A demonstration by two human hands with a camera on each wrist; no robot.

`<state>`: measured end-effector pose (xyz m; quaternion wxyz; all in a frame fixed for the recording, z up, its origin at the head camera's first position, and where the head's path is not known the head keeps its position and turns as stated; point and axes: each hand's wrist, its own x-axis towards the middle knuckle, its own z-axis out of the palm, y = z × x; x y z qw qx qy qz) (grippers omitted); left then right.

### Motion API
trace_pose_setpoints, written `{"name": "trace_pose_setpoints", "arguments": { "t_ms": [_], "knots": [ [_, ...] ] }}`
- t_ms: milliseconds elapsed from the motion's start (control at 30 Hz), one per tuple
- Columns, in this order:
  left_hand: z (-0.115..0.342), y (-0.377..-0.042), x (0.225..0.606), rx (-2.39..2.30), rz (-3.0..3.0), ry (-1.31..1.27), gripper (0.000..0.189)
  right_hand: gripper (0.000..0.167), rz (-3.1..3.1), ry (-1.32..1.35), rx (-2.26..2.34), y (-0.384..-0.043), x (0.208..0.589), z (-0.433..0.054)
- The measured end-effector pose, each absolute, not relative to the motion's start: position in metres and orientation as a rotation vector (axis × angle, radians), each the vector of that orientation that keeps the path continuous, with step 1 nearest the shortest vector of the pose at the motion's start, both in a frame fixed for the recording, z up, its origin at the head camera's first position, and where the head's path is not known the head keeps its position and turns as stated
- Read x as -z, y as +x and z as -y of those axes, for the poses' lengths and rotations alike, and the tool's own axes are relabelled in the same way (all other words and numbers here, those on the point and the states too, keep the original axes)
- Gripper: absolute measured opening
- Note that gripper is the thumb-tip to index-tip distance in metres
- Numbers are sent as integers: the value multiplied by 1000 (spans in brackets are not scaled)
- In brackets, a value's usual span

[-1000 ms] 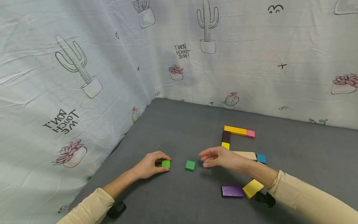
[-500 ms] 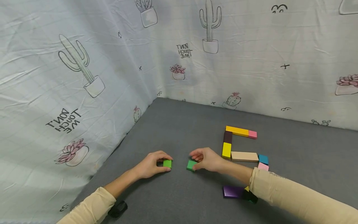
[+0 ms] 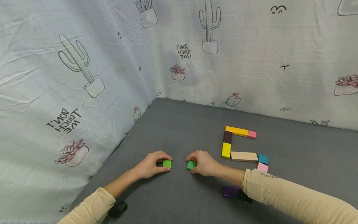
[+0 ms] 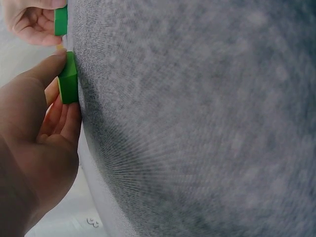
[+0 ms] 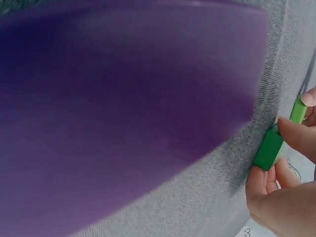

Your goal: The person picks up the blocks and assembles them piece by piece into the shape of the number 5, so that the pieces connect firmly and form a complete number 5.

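On the grey cloth, my left hand [image 3: 152, 165] pinches a light green block [image 3: 167, 164] between thumb and fingers. A short gap to its right, my right hand [image 3: 204, 163] pinches a darker green block [image 3: 191, 165] the same way, thumb at the near side and fingers at the far side. In the left wrist view the left hand's light green block [image 4: 68, 79] sits at the cloth surface. The right wrist view shows the darker green block [image 5: 269, 148] between the right thumb and fingers, with the light green one [image 5: 298, 110] beyond it.
Right of the hands lies a bent line of blocks: orange [image 3: 236, 131], dark pink [image 3: 252, 134], dark brown [image 3: 227, 137], yellow [image 3: 226, 150], beige [image 3: 244, 156], blue [image 3: 263, 159], light pink [image 3: 262, 167]. A purple block [image 3: 231, 191] lies by the right forearm. A printed curtain [image 3: 251, 62] borders the cloth.
My right hand has moved left to the darker green block and closed its thumb and fingers on it. My left hand stays on the light green block.
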<state>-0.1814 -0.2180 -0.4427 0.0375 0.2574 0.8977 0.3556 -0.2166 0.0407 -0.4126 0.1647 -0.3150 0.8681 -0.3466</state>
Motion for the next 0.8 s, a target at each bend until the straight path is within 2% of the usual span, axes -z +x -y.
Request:
{"name": "trace_pose_setpoints", "arguments": {
  "t_ms": [400,800],
  "knots": [
    [219,-182,444,-1124,-2745,810,33,34,-2521,-694,1030,-212,402,-54],
    [220,-183,444,-1128,-2737,826,33,33,-2516,-604,1055,-187,405,-86]
  ]
}}
